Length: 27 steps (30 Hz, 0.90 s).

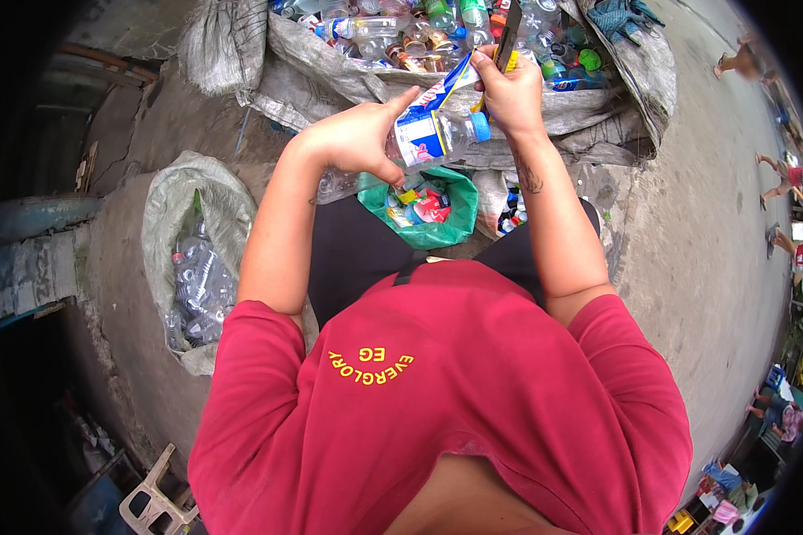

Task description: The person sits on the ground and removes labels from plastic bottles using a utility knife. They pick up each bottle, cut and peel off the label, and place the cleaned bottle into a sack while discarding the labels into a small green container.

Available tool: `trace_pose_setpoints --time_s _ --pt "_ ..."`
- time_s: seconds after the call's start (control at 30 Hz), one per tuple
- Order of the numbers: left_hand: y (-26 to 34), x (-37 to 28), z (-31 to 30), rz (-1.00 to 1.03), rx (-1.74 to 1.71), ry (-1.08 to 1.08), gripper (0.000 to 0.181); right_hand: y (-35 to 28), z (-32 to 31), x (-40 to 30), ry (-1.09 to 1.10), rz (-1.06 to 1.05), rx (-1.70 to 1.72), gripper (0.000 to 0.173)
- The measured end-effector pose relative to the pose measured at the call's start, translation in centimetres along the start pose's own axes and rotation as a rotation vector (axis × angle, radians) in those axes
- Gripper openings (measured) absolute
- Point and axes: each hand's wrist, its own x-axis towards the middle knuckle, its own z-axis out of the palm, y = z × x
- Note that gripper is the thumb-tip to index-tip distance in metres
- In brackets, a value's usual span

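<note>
My left hand (354, 137) grips a clear plastic bottle (452, 134) with a blue screw cap, tilted so that the cap points right. A blue, white and yellow printed label (416, 137) is still partly around the bottle, and its loose strip stretches up to my right hand (512, 90). That hand pinches the strip's end and also holds a cutter knife (508, 37) with a dark blade pointing up and a yellow part at the grip. Below the bottle, a green sack (467, 207) between my legs holds removed labels and wrappers (431, 206).
Ahead, a large woven sack (348, 73) lies open, full of mixed plastic bottles (361, 28). Another woven sack (204, 174) on the left holds clear bottles (204, 287). A small white sack (492, 197) contains bottle caps (512, 207). A plastic chair (154, 498) stands lower left; people appear at far right.
</note>
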Motion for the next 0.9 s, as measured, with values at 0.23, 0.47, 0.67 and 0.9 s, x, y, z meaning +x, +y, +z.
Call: trace_pose_setpoints --time_s 0.23,0.47,0.67,0.9 --pt "-1.4 0.8 -0.2 -0.337 0.373 0.049 0.105 1.2 1.6 0.4 0.096 0.136 0.189 0.011" --pt "-11.1 -1.2 3.3 -0.651 0.292 0.394 0.103 2.4 -3.0 0.4 0.139 0.125 0.134 0.008" --pt "-13.0 -2.5 6.4 -0.358 -0.017 0.884 0.086 13.2 -1.6 -10.1 -0.334 0.287 -0.745 0.019" --pt "-10.4 -2.5 8.6 -0.339 0.032 0.831 0.065 12.9 -0.5 -12.5 -0.467 0.41 -0.63 0.046"
